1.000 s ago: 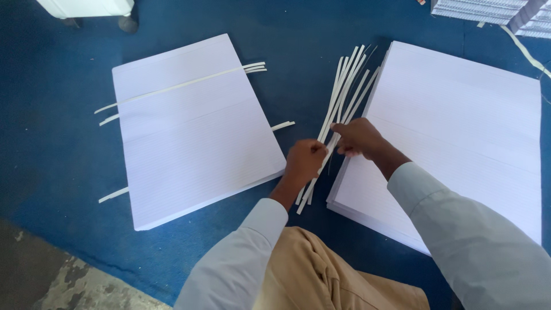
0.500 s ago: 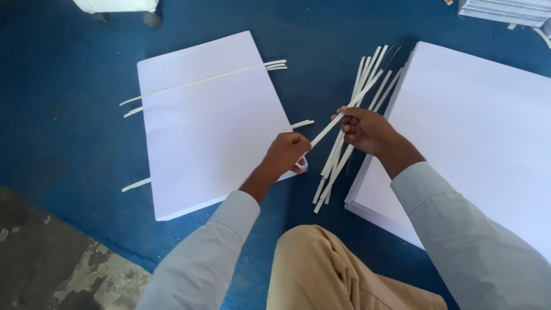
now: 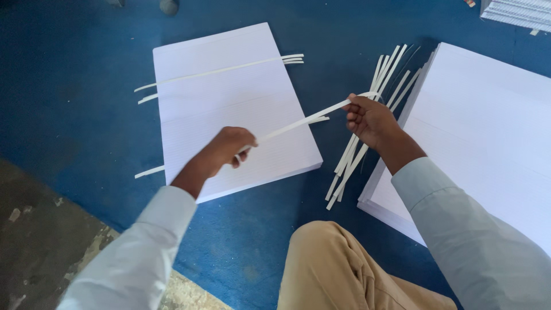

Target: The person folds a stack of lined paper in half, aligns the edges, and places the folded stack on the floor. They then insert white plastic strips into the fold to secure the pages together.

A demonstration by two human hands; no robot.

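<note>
- Bare blue floor covering [image 3: 74, 86] lies open left of the left paper stack [image 3: 229, 109].
- Between that stack and the right paper stack [image 3: 488, 132], loose white strips [image 3: 367, 132] crowd the gap.
- A taut strip [image 3: 298, 123] held between left hand [image 3: 227, 150] and right hand [image 3: 370, 119] bars the middle.

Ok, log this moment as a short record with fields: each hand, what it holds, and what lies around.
left hand: grips one end of a white paper strip
right hand: grips the other end of that strip, held above the floor
left stack: white sheets, a strip lying across its top
right stack: larger pile of white sheets
loose strips: bundle between the stacks
floor: blue mat
</note>
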